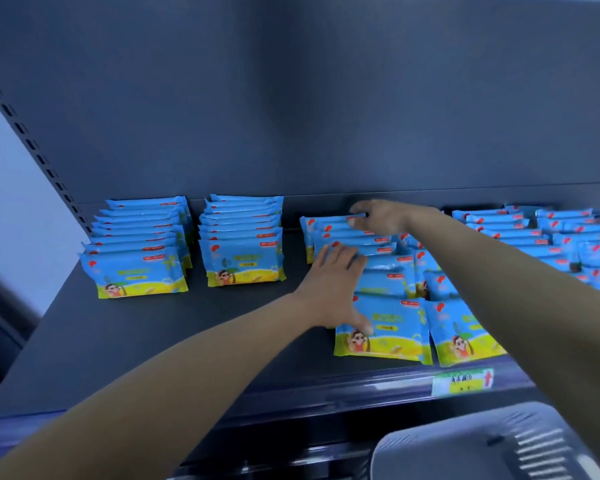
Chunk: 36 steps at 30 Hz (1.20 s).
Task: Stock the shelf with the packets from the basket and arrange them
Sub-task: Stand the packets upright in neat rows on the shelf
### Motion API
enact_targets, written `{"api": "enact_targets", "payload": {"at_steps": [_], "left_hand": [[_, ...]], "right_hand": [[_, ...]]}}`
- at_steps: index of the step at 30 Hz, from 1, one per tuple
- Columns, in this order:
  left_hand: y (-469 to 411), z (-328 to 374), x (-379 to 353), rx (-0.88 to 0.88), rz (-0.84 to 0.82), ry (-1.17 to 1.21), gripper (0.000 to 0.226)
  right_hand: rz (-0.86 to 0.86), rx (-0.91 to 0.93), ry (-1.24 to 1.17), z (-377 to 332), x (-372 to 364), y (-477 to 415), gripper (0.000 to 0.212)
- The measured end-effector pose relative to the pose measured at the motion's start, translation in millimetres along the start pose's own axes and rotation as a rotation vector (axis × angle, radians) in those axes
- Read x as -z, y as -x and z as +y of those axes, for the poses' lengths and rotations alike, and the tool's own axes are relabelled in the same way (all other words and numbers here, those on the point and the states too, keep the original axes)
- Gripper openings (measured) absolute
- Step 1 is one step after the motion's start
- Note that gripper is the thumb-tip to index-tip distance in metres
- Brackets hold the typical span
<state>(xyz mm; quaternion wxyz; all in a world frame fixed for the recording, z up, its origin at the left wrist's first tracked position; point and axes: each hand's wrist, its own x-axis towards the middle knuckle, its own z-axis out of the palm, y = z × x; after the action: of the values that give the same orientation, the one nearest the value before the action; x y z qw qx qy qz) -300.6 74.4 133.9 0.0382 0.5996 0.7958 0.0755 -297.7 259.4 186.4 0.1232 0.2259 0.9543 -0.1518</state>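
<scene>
The loose row point(383, 280) of packets runs front to back on the shelf point(153, 323); the left hand point(336, 282) lies spread flat over its front half, while the right hand point(378, 216) pinches the rear packet point(326, 220)

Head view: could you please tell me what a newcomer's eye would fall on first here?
Two neat rows of bright blue-and-yellow plastic packets stand at the left of the dark grey metal shelf. The left hand rests spread on a looser middle row while the right hand pinches a rear packet. A pale grey plastic basket sits bottom right.
</scene>
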Motion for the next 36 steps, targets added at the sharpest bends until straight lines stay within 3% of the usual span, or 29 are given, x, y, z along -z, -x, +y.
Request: {"api": "enact_targets", "payload": {"at_steps": [6, 10, 19, 25, 32, 34, 36], "left_hand": [[-7, 1, 1, 0.029, 0.090, -0.051, 0.088], [-14, 3, 0, 0.078, 0.103, -0.053, 0.093], [-23, -1, 3, 0.130, 0.073, -0.065, 0.090], [-20, -4, 1, 0.146, 0.106, -0.009, 0.082], [-10, -17, 7, 0.170, 0.261, -0.147, 0.063], [-11, -21, 9, 0.183, 0.277, -0.179, 0.065], [-15, -23, 11, 0.236, 0.210, -0.198, 0.083]], "right_hand": [[-0.119, 0.000, 0.121, -11, 2, -19, 0.074], [-0.157, 0.008, 0.105, -13, 0, -33, 0.067], [-0.265, -0.040, 0.147, -27, 4, -43, 0.079], [-0.207, 0.008, 0.123, -18, 2, -51, 0.076], [-0.160, 0.152, 0.006, -19, 23, -37, 0.049], [-0.159, 0.150, -0.084, -16, 21, -37, 0.047], [-0.083, 0.148, -0.182, -15, 14, -41, 0.044]]}}
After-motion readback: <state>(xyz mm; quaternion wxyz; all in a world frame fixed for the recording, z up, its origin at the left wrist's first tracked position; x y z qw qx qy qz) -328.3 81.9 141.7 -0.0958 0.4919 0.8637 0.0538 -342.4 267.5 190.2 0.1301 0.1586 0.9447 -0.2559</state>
